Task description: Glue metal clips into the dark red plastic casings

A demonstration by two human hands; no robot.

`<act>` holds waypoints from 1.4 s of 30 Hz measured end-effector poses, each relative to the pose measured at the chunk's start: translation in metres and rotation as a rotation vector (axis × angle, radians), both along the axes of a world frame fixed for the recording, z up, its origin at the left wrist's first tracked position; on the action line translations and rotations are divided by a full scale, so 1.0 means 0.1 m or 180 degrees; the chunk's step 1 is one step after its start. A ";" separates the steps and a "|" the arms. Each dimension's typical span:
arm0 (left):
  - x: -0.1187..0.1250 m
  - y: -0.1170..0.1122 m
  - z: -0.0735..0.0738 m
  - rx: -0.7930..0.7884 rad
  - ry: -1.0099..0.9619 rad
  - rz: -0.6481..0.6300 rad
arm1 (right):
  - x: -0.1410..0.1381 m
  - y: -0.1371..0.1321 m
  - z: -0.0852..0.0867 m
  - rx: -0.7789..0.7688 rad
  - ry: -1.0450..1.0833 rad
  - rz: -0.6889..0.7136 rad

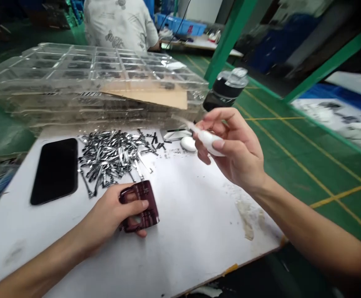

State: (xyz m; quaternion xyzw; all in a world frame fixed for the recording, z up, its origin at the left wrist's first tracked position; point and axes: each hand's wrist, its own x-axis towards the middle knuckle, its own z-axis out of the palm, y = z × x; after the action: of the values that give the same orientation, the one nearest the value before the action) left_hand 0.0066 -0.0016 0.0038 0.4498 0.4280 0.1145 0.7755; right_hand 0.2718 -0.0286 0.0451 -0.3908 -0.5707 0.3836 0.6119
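Observation:
My left hand (118,209) is closed around a dark maroon plastic part (151,207) with openings in it, thumb across its face, just above the white tabletop (186,236). Raised over the right side of the table, my right hand (236,149) grips a small white squeeze bottle (209,140). Its thin nozzle is blurred and points to the upper left. A heap of shiny silver and black strip-like pieces (115,155) lies beyond my left hand. Near the bottle, a white rounded object (188,143) rests on the table, partly hidden by my right fingers.
A black phone (55,170) lies left of the heap. Stacked clear compartment trays (84,74), with cardboard (149,94) among them, stand along the back. Behind my right hand is a black-topped bottle (225,89). A person in a patterned shirt (118,25) is beyond the trays.

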 end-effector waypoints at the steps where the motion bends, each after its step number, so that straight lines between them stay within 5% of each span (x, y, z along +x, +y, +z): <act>1: 0.00 -0.01 0.00 -0.0012 0.0040 -0.0010 | 0.07 0.00 0.08 0.0093 -0.0107 -0.0281; 6: 0.04 -0.06 0.01 0.0113 0.0211 0.0105 | 0.51 -0.03 0.37 0.0484 -0.1424 -0.1472; 9: 0.04 -0.06 0.02 0.0096 0.0201 0.0160 | 0.73 -0.04 0.42 0.0125 -0.2759 -0.1867; 15: 0.02 -0.04 0.03 0.0086 0.0195 -0.0041 | 0.98 0.02 0.38 -0.0807 -0.3801 -0.1150; 19: 0.03 -0.07 0.04 0.0132 0.0142 0.0102 | 1.02 0.07 0.28 -0.0955 -0.3438 -0.0722; 27: 0.00 -0.04 0.01 0.0163 0.0051 -0.0100 | 0.93 0.10 0.20 -0.0621 -0.3311 -0.1017; 31: -0.02 -0.03 0.00 0.0218 -0.0172 -0.0095 | 0.76 0.07 0.29 0.0376 -0.2239 -0.1804; 33: -0.01 -0.02 -0.01 0.0223 -0.0254 -0.0061 | 0.56 0.06 0.29 0.0962 -0.1540 -0.1862; 35: 0.00 0.00 -0.01 0.0223 -0.0307 -0.0043 | 0.29 0.02 0.23 0.1074 -0.1081 -0.1545; 39: 0.01 0.01 -0.01 0.0225 -0.0291 -0.0031 | -0.22 -0.15 -0.02 0.0442 -0.0876 -0.0409; 42: 0.01 0.00 -0.01 0.0226 -0.0309 -0.0021 | -0.38 -0.24 -0.21 0.0133 -0.0966 -0.0004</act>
State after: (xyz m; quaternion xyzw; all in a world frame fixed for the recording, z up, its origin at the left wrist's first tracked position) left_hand 0.0072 -0.0011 0.0026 0.4724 0.3840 0.1487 0.7792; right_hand 0.2334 -0.0529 0.0238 -0.4318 -0.6642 0.3078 0.5269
